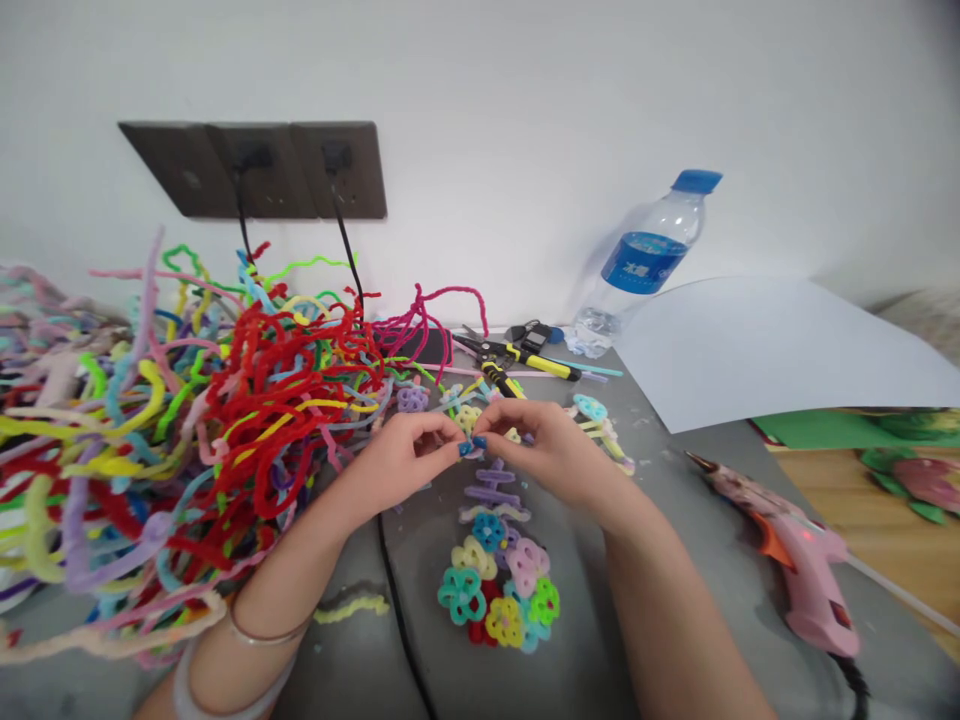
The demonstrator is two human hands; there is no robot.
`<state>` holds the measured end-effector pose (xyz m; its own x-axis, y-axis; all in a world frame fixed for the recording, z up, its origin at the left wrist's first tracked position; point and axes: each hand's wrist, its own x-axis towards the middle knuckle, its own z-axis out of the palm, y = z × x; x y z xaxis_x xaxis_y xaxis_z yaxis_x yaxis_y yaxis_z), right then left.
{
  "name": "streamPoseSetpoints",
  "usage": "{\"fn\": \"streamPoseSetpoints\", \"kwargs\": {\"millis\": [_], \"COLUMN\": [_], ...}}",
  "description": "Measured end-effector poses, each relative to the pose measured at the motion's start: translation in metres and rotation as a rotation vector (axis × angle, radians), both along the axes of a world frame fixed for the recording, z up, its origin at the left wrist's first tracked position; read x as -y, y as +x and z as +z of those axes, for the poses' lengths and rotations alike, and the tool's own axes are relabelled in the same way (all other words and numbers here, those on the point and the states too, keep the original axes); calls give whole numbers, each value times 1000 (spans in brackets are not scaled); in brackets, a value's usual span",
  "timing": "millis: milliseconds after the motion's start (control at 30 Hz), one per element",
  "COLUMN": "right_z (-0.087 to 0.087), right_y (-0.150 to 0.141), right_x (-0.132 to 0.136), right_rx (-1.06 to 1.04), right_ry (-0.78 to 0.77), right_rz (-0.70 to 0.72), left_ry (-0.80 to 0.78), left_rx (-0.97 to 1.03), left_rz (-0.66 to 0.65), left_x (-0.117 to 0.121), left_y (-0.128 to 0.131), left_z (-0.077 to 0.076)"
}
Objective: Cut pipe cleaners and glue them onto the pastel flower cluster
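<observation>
My left hand point(420, 453) and my right hand point(536, 445) meet at the middle of the table, fingertips pinched close together. Whatever lies between the tips is too small and covered to name; blue shows on the nails. Just below them on the grey table is a purple pipe-cleaner piece point(493, 490) with several cross-bars. Below that lies a cluster of looped pipe-cleaner flowers, among them a teal flower point(461, 596), a yellow flower point(505, 622) and a pink flower point(529, 565). Behind the fingers, more small flowers, such as a purple one point(412, 399), are partly hidden.
A big tangled heap of pipe cleaners point(292, 390) fills the left. Yellow-handled pliers point(544, 361) lie at the back, near a tilted water bottle point(646, 262) and white paper point(787, 350). A pink glue gun point(802, 560) rests at right. A black cable point(401, 620) crosses the table.
</observation>
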<state>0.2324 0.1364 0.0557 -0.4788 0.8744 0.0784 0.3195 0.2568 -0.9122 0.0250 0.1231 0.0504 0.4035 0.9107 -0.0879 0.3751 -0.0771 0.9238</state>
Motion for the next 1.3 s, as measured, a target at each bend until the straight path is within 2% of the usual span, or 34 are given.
{"fn": "streamPoseSetpoints", "kwargs": {"millis": [233, 467, 633, 733, 900, 1300], "right_z": [-2, -9, -17, -20, -22, -34], "right_y": [-10, -15, -20, -22, -23, -19], "right_x": [0, -1, -2, -2, -3, -5], "right_rx": [-137, -240, -326, -438, -473, -364], "right_ry": [25, 19, -68, -90, -30, 222], "right_rz": [-60, -98, -111, -123, -102, -44], "left_ry": [-72, -215, -237, -247, -270, -320], "left_rx": [98, 284, 302, 363, 462, 475], "left_rz": [12, 104, 113, 197, 320, 285], "left_x": [1, 3, 3, 3, 2, 4], "left_y": [3, 5, 6, 7, 8, 6], "left_z": [4, 0, -3, -4, -3, -4]}}
